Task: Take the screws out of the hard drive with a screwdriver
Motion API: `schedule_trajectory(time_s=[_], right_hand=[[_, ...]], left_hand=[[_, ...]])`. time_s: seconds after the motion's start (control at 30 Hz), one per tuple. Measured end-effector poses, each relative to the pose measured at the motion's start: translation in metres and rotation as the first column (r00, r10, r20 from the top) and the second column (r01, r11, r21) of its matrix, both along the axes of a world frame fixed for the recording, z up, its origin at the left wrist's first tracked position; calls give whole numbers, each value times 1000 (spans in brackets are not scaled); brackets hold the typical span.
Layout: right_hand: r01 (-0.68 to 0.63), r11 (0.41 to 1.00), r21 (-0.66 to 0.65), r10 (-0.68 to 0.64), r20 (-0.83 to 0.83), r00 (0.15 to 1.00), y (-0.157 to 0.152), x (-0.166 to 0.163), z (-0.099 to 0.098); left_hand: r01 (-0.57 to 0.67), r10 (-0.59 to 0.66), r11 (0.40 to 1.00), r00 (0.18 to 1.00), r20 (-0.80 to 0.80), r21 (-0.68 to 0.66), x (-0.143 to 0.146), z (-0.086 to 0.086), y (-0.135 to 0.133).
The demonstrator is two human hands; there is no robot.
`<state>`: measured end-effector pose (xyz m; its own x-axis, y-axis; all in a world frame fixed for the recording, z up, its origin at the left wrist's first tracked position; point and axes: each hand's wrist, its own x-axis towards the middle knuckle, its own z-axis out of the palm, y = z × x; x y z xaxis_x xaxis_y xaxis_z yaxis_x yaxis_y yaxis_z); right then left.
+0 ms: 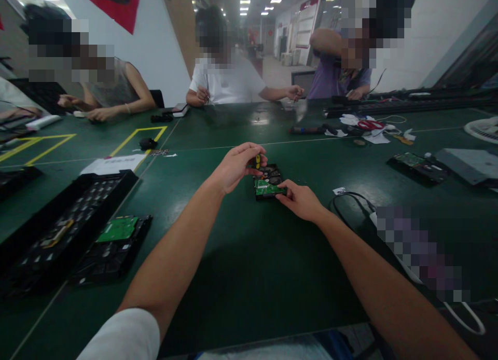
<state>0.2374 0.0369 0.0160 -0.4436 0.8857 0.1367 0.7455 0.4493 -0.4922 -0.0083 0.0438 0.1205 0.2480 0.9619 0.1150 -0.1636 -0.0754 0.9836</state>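
On the green table ahead of me lies a black hard drive (266, 188) with a green circuit board on its near part. My right hand (301, 200) grips its near right edge between thumb and fingers. Above its far left side, my left hand (241, 165) is closed around a small black-and-yellow tool (256, 162), which looks like a screwdriver handle. The tool's lower end is hidden, so I cannot tell whether it touches the drive.
At left are a long black tray (83, 204) and another black unit with a green board (116, 246). A circuit-board unit (418, 168) and grey box (469, 165) lie right, with a cable (352, 195) nearer. Several people sit across the table (249, 277).
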Motion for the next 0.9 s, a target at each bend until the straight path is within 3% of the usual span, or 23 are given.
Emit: schedule_trajectory(time_s=[0.3,0.67,0.9], right_hand=[[1,1000,-4,-1,15,1000,-3,-2,6],[4,1000,0,-4,-1,1000,-2,0,3],[7,1000,10,-7,10,1000,-1,-1,3]], left_hand=[[-90,112,989,975,-190,119,-3,1,-1],[-7,7,1000,999,-35,2,2,6,-5],[-34,43,997,992,-123,70,-3,4,-2]])
